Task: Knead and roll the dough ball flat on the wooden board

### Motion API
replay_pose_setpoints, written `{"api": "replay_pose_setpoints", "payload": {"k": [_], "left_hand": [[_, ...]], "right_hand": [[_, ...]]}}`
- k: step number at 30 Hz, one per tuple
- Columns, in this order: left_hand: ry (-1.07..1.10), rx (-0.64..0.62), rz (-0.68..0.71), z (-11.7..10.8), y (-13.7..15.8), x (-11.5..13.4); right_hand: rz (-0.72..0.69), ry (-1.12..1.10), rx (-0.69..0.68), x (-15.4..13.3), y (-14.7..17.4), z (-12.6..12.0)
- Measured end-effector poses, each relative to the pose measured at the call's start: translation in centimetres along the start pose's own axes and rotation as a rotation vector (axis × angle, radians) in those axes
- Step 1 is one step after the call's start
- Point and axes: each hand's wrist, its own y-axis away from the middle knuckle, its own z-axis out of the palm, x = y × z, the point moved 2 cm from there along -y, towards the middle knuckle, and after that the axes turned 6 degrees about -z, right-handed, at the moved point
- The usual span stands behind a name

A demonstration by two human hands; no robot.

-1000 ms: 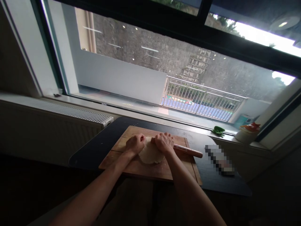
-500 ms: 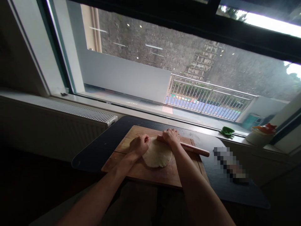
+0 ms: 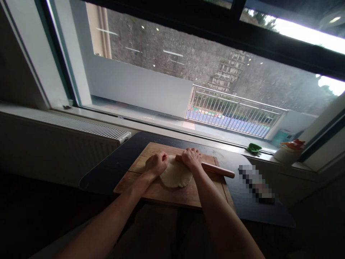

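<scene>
A round, flat sheet of pale dough (image 3: pixel 176 174) lies on a wooden board (image 3: pixel 164 194). At its upper left edge is my left hand (image 3: pixel 157 163), closed with the fingers curled in; it appears to grip the rim of the dough, though the fingertips are hidden. My right hand (image 3: pixel 192 157) presses down on a wooden rolling pin (image 3: pixel 219 170), its fingers over the far side. The pin lies across the far edge of the dough, and its right end sticks out past the board.
The board rests on a dark table (image 3: pixel 107 172) below a wide window. A blurred-out object (image 3: pixel 256 184) lies on the table's right side. On the sill are a green item (image 3: pixel 253 148) and a white container (image 3: pixel 288 154). A radiator (image 3: pixel 88 131) stands at left.
The whole view has shifted, so that everything sits slightly farther left in the picture. Both hands keep nearly the same places on the dough and the rolling pin.
</scene>
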Motion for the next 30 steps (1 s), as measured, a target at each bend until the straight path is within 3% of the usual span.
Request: {"api": "replay_pose_setpoints", "payload": {"k": [4,7,18,30], "left_hand": [[0.015,-0.007,0.008,0.2,-0.1,-0.3],[0.019,-0.019,0.004,0.2,-0.1,-0.3],[0.008,-0.024,-0.016,-0.6,0.3,0.5],[0.013,-0.021,0.006,0.0,-0.1,-0.1]], "right_hand": [[0.053,-0.028,-0.065,0.8,-2.6,0.5],[0.063,-0.026,-0.076,0.9,-2.8,0.5],[-0.078,0.045,0.107,-0.7,2.9,-0.3],[0.007,0.01,-0.007,0.5,-1.7,0.1]]}}
